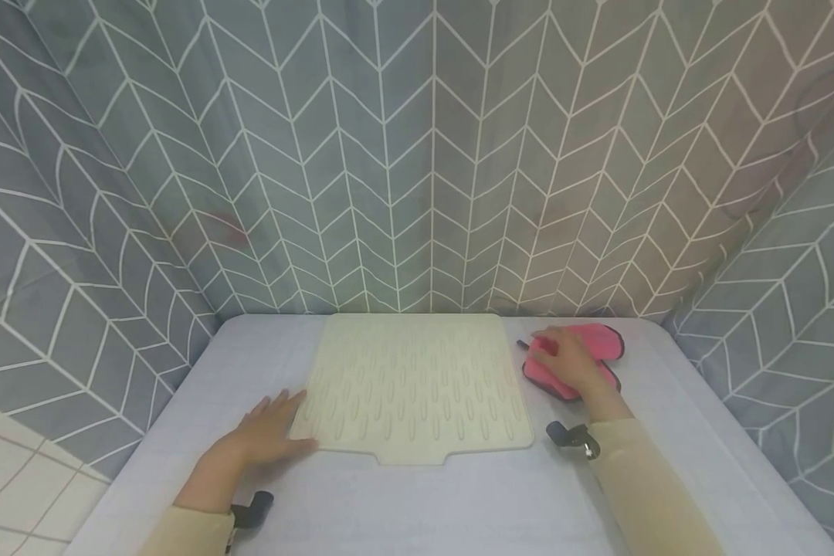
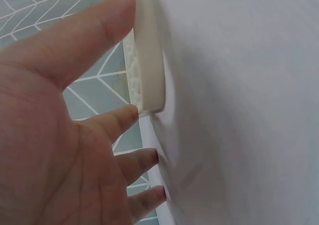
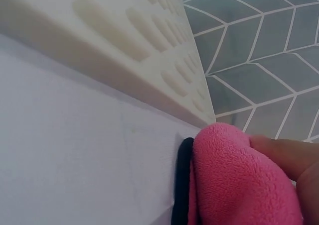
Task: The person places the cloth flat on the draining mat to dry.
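A cream board (image 1: 410, 455) with rows of raised oval ribs and a tab on its front edge lies flat on the white-covered table. My left hand (image 1: 267, 432) rests at its front left corner, fingers spread and straight. In the left wrist view the thumb (image 2: 94, 33) lies along the board's edge (image 2: 149, 70), and the other fingertips come down on the white cover. To the right of the board, my right hand (image 1: 566, 359) grips a pink cloth (image 1: 601, 340) with dark edging. The cloth (image 3: 234, 180) bunches up under the fingers in the right wrist view, hiding most of them.
The white table cover (image 1: 486, 502) extends around the board. Grey curtains (image 1: 417, 154) with a white chevron pattern stand behind the table and along both sides. White floor tiles (image 1: 21, 479) show at the lower left.
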{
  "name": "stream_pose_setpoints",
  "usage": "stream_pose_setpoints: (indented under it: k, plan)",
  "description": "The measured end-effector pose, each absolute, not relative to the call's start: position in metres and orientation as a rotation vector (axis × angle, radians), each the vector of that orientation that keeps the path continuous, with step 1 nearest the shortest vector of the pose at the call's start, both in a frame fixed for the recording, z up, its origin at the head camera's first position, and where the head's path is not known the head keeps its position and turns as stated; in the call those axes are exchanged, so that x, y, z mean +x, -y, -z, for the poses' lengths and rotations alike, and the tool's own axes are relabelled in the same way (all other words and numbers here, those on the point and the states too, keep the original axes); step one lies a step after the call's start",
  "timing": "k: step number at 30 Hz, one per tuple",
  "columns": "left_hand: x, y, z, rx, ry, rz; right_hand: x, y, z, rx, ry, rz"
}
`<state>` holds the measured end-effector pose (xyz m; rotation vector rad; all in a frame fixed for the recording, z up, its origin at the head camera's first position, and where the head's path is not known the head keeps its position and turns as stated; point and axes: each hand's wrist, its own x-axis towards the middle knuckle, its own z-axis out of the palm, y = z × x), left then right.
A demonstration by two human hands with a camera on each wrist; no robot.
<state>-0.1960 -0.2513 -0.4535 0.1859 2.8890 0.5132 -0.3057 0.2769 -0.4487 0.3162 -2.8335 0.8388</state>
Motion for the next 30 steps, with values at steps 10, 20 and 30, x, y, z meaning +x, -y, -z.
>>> stream_pose_setpoints:
  k: [10, 20, 30]
  plan:
    - [-0.194, 0.251, 0.452, 0.188, -2.89, -0.523, -0.305, -0.279, 0.448, 0.316, 2.793, -0.79]
    - [-0.193, 0.251, 0.451, 0.174, -2.879, -0.543, -0.299, -0.283, 0.446, 0.355, 2.716, -0.842]
    - [-0.193, 0.251, 0.452, 0.188, -2.887, -0.527, -0.295, -0.292, 0.438, 0.355, 2.679, -0.882]
